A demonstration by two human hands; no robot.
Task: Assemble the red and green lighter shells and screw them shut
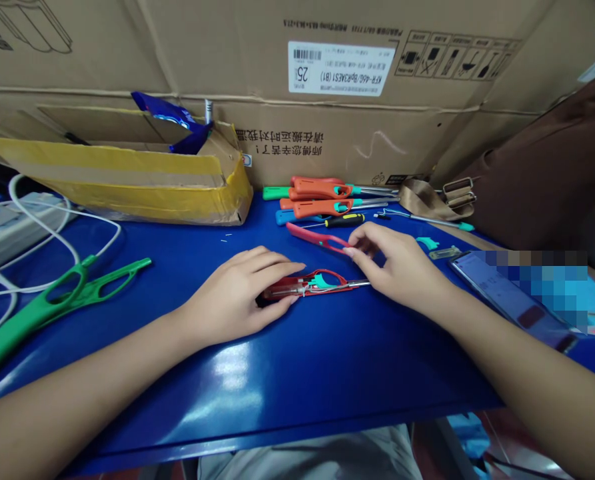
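Observation:
My left hand point(247, 290) is closed around the rear of an opened red lighter point(322, 283), a long-necked one lying on the blue table. Its inner parts show: a clear fuel tank, a teal trigger and a thin wire, with a metal tube pointing right. Between thumb and fingers, my right hand point(390, 263) pinches the end of a loose red half shell point(320, 237), raised just beyond the lighter. Behind it lie a screwdriver point(344, 220) with a black and yellow handle and a pile of orange, green and blue lighters point(322, 200).
Green shell halves point(52, 303) lie at left beside white cables and a power strip point(22, 227). A yellow-taped cardboard box point(177, 187) stands behind. To the right are a phone point(512, 293), a small teal part point(427, 243) and a brown strap point(427, 200). Large cartons point(202, 53) wall the back.

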